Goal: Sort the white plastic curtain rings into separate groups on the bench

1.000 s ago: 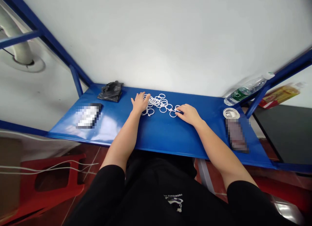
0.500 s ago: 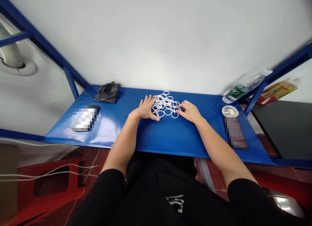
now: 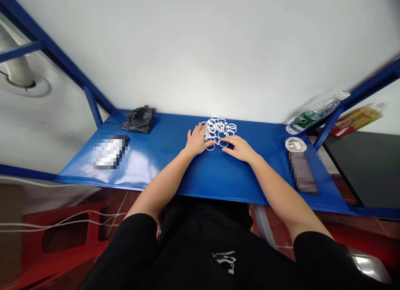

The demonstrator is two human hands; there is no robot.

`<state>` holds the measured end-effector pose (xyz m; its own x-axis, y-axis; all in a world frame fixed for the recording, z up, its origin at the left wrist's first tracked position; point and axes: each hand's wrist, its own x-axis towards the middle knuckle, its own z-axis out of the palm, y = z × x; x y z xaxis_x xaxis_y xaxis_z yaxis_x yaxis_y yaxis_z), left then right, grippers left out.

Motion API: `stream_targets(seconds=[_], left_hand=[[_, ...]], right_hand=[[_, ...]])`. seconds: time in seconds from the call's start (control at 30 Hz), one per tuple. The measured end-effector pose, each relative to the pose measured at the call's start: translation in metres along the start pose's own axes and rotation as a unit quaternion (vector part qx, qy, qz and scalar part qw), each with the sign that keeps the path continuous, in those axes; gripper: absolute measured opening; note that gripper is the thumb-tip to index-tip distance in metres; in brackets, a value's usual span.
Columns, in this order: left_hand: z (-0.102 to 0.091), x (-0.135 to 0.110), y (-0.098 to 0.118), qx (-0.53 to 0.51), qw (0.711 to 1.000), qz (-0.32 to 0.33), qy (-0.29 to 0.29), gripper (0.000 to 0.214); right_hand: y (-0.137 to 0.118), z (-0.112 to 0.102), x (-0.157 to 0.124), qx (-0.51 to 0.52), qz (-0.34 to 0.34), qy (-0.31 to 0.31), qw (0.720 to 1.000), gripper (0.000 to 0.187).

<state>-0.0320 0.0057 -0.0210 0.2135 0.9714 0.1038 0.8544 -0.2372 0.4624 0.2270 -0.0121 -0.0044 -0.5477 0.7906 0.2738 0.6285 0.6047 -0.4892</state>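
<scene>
A loose pile of thin white rings (image 3: 219, 126), some with a small lump on the band, lies on the blue tabletop (image 3: 218, 177) near the wall. Against the pile's left side rests my left hand (image 3: 196, 141), open, with its fingers stretched out over the edge rings and its thumb by the front ones. At the front right, my right hand (image 3: 239, 148) has thumb and fingers apart, its fingertips touching or just over a ring. Neither hand grips anything that I can see. Fingers cover part of the rings on both sides.
A crumpled black plastic bag (image 3: 139, 119) and a blurred-out item (image 3: 110, 151) lie to the left. On the right are a water bottle (image 3: 315, 113), a coiled white cable (image 3: 295, 144) and a blurred dark object (image 3: 303, 172). Blue frame bars (image 3: 93, 106) flank the table.
My left hand has moved right, pushing the rings on its side closer together. My right hand has loosened its pinch on a ring and shifted slightly down. The pile sits a little farther right.
</scene>
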Motion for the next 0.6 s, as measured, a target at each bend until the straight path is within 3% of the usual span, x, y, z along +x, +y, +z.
stream_targets(seconds=[0.1,0.17,0.23,0.3,0.4,0.47,0.6], left_hand=[[0.000,0.006,-0.005,-0.064,0.993,-0.005,0.102,0.085],[-0.008,0.010,-0.012,-0.119,0.976,-0.007,0.181,0.074],[-0.021,0.011,-0.018,-0.186,0.958,-0.007,0.217,0.058],[-0.032,0.009,-0.022,-0.253,0.954,0.000,0.160,0.049],[-0.039,0.004,-0.020,-0.301,0.953,0.023,-0.026,0.054],[-0.036,0.000,-0.014,-0.301,0.947,0.039,-0.107,0.048],[-0.021,-0.002,-0.003,-0.307,0.947,0.054,-0.076,0.042]], right_hand=[[0.004,0.000,0.000,0.016,-0.014,0.051,0.998,0.029],[0.004,-0.001,0.001,0.019,-0.009,0.083,0.996,0.021],[0.002,-0.002,0.001,0.018,0.003,0.096,0.995,0.016],[0.000,-0.003,0.000,0.022,0.020,0.083,0.996,0.016],[-0.001,-0.003,-0.001,0.040,0.050,0.026,0.998,0.016],[-0.002,-0.002,-0.001,0.047,0.064,-0.005,0.997,0.018],[-0.001,-0.002,0.001,0.027,0.074,0.009,0.997,0.022]])
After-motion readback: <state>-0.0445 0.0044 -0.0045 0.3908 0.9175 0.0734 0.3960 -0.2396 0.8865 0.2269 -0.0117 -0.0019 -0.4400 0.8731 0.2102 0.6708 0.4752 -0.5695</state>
